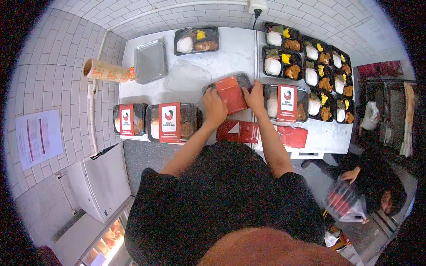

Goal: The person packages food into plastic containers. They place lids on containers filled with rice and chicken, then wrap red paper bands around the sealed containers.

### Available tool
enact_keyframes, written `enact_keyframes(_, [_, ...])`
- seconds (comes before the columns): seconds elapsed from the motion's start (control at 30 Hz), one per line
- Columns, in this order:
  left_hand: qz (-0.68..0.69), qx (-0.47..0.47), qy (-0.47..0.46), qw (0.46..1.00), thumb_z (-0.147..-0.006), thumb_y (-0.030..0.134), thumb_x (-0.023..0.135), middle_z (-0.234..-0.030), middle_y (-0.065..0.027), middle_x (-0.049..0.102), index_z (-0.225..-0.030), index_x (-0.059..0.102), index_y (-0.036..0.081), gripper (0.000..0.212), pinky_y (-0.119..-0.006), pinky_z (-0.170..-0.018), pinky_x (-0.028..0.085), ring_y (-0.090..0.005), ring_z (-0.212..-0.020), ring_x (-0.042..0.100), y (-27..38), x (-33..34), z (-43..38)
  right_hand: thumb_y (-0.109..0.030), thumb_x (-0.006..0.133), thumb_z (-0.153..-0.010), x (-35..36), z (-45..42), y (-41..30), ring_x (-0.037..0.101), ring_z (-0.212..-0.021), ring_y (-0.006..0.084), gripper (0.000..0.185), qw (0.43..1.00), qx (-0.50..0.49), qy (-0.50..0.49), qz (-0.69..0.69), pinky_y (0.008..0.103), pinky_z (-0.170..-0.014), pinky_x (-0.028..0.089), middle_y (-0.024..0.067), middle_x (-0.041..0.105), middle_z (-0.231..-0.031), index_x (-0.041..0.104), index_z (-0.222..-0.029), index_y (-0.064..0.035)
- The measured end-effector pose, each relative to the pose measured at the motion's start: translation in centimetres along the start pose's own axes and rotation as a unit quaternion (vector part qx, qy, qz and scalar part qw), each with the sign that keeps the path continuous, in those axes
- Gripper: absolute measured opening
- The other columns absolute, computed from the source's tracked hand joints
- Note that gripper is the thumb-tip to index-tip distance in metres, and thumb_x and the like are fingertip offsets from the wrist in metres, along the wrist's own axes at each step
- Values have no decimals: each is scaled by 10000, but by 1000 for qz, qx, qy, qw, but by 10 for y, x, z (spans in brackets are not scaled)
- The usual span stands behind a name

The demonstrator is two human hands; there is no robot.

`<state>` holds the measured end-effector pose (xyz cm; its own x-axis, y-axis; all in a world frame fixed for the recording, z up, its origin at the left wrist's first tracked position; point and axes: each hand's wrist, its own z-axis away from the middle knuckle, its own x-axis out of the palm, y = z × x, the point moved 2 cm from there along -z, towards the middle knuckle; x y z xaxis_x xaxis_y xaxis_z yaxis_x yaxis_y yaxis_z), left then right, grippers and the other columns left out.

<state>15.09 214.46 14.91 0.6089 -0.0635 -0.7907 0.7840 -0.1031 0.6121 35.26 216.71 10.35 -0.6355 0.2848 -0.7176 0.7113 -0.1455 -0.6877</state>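
Note:
Both my hands hold a lidded black meal box [245, 83] with a red paper sleeve [231, 94] across it, tilted at the near middle of the white table. My left hand [214, 108] grips its left side, my right hand [254, 98] its right side. To the left stand two lidded boxes with red sleeves, a smaller one [140, 119] and a larger one [190, 122]. Another sleeved box [302, 103] is right of my right hand. Flat red sleeves [244, 131] lie at the near edge, below my hands. What the held box contains is hidden.
Rows of open meal boxes [273, 62] with rice and fried food fill the table's right part. One more box [186, 46] stands at the back, near clear lids [150, 61]. A film roll [106, 70] is at left. A co-worker [376, 176] handles a clear bag at lower right.

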Motion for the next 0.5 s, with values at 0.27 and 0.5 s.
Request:
enact_keyframes(0.27, [123, -278, 62, 951, -893, 473, 686, -1429, -454, 326, -1418, 213, -235, 1000, -522, -1165, 271, -523, -1383, 330, -90, 66, 27, -438, 791, -818, 6, -12, -13, 633, -1142, 434, 756, 978, 114, -166, 50, 460, -979, 499, 314, 646, -1194, 515, -1304, 71])
enact_keyframes(0.5, [259, -305, 64, 914, -909, 550, 663, -1199, -370, 588, -1322, 341, -195, 910, -490, -976, 463, -477, -1114, 607, -50, 46, 19, -541, 773, -794, -41, -5, -31, 678, -1017, 459, 792, 993, 77, -86, -17, 478, -906, 539, 306, 677, -1102, 536, -1261, 52])
